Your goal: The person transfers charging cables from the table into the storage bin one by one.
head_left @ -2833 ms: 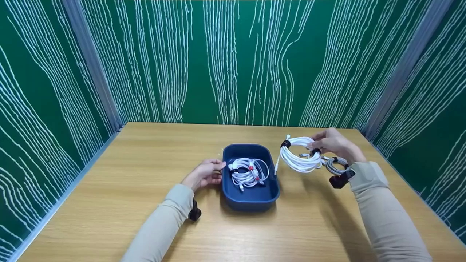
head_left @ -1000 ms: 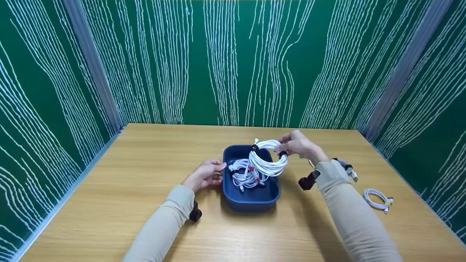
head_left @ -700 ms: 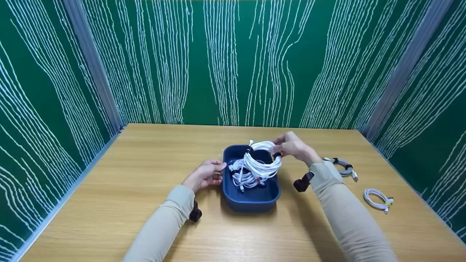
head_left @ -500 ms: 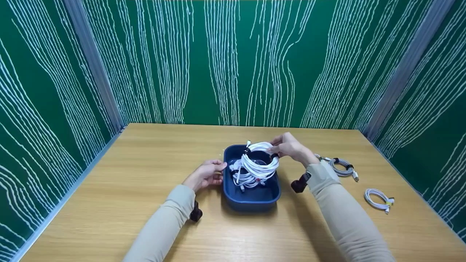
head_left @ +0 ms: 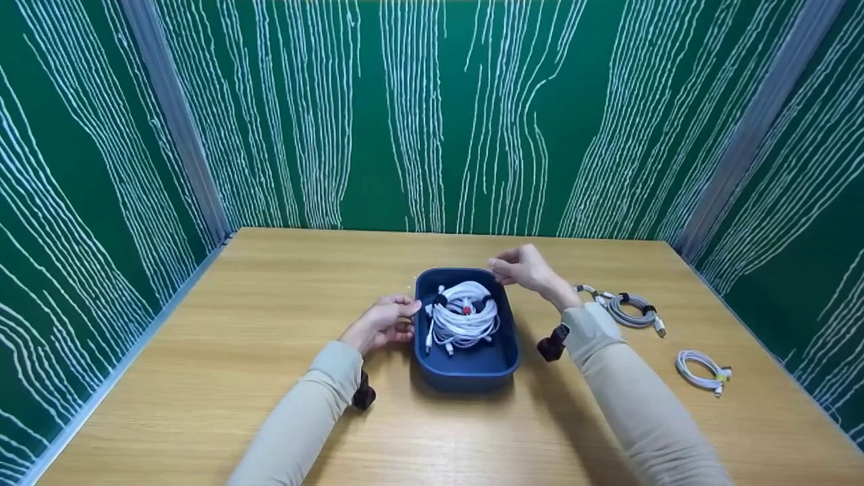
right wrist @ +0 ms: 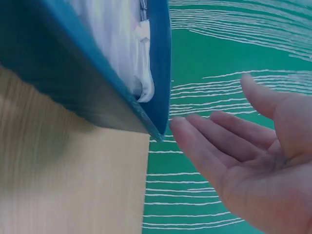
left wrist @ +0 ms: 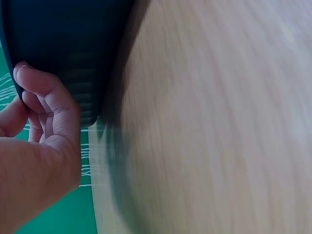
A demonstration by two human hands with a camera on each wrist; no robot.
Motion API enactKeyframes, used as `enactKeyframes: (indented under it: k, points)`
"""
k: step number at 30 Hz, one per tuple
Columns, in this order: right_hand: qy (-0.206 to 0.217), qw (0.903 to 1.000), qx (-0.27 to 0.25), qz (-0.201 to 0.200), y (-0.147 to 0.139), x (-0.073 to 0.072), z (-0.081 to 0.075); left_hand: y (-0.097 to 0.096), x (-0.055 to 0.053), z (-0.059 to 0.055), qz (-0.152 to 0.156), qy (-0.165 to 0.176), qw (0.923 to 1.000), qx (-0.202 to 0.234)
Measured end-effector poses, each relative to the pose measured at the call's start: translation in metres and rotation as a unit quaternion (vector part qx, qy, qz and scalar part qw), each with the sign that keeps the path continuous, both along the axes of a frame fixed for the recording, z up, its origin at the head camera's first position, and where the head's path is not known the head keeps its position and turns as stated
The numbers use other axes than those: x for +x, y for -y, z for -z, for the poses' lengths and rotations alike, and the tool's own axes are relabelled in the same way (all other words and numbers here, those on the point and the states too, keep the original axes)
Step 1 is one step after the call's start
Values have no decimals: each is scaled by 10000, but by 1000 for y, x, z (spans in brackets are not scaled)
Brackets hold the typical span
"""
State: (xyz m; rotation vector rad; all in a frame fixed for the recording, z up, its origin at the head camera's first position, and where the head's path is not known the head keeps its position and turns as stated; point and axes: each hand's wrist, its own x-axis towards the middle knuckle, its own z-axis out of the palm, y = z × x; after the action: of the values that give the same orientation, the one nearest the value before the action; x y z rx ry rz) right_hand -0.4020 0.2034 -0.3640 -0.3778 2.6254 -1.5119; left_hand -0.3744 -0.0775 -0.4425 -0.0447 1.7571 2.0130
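A dark blue plastic bin (head_left: 466,373) stands on the table with coiled white cables (head_left: 466,327) piled inside it. Black straps bind the coils, and a red tie shows in the middle. My left hand (head_left: 386,322) grips the bin's left rim; in the left wrist view its fingers curl against the dark outer wall. My right hand (head_left: 526,268) hovers at the bin's back right corner, holding nothing. In the right wrist view, the straight fingers of this hand (right wrist: 248,151) are spread beside the rim, with the thumb apart from them.
On the right of the wooden table (head_left: 270,283) lie a grey coiled cable (head_left: 631,310) with black straps and a small white coiled cable (head_left: 702,371) with a yellow tie. Green panels (head_left: 466,135) with white lines enclose the back and sides.
My right hand has carried a white cable coil left over the bin, lowered it in and let go of it. My left hand has stayed at the bin's rim.
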Motion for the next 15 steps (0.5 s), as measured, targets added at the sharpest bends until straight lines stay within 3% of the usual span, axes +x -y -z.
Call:
enactKeyframes:
  k: [7, 15]
  points:
    - [-617, 9973, -78, 400, -18, 6, -8, 0, -1, -1, 65, -5, 10000, -9]
    - [-1165, 9902, -305, 710, -64, 18, -7, 0, 1, -1, 41, -47, 10000, -21]
